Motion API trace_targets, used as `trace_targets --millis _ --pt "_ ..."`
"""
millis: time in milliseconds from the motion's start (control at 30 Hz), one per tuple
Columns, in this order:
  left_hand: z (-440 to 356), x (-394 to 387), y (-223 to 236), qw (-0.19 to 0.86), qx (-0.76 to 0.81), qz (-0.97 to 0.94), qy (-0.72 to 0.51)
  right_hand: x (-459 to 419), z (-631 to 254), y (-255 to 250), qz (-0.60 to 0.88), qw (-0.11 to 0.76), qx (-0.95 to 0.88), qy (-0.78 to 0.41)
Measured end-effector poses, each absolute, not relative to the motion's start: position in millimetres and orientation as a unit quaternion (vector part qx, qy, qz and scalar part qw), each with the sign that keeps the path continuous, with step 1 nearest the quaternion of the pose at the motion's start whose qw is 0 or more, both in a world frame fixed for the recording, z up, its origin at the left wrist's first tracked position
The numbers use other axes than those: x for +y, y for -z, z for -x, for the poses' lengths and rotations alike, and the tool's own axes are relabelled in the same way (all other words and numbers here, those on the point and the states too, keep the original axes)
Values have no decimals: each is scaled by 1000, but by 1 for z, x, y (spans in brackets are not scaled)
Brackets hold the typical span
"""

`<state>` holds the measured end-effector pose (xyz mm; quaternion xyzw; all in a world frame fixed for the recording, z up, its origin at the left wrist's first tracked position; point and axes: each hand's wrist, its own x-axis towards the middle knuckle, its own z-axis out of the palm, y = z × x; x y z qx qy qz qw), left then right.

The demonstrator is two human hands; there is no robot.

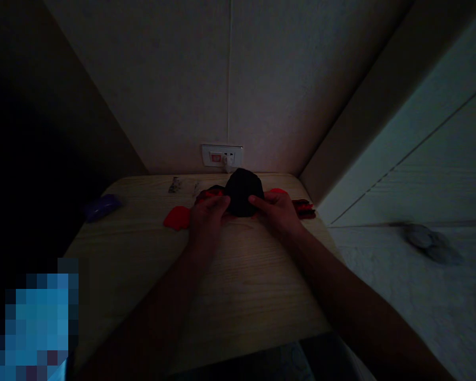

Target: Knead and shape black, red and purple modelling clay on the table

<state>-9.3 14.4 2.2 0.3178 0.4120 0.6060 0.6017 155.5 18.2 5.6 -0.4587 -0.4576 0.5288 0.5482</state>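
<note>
Between my two hands I hold up a rounded black piece that looks like cloth (244, 193), near the back of a wooden table. My left hand (207, 214) pinches its left edge, thumb on the near face. On the right edge my right hand (278, 209) grips it the same way. Behind and beside my left hand lies a red-and-black piece (210, 194), partly covered. A flat bright red piece (177, 217) rests left of that hand. Past my right hand, folded red-and-black strips (304, 208) lie on the table, and a bit of red (278, 191) shows behind it.
The light wooden tabletop (246, 286) meets a wall with a socket plate (211, 155) and a plug in it. A purple packet (102, 207) lies at the left edge. A pale panel (416, 153) stands right. A blurred grey object (430, 242) is on the floor.
</note>
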Motion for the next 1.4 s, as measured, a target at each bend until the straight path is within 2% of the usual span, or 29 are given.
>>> trace_targets --millis 300,467,667,900,1233,1400 --pt "14 18 5 545 443 -333 -629 19 -157 -7 476 556 -440 -521" --pt "11 17 0 559 429 -305 -640 19 -158 -6 465 563 -433 -528" --pt "7 14 -2 654 392 -317 -564 21 -158 -6 452 570 -465 -505" --pt "3 15 7 622 411 -364 -558 14 -155 -8 462 492 -519 -524" --pt "6 13 1 631 402 -363 -555 13 -155 -7 467 481 -530 -519" --pt "6 14 3 651 386 -369 -539 16 -156 -2 445 505 -502 -543"
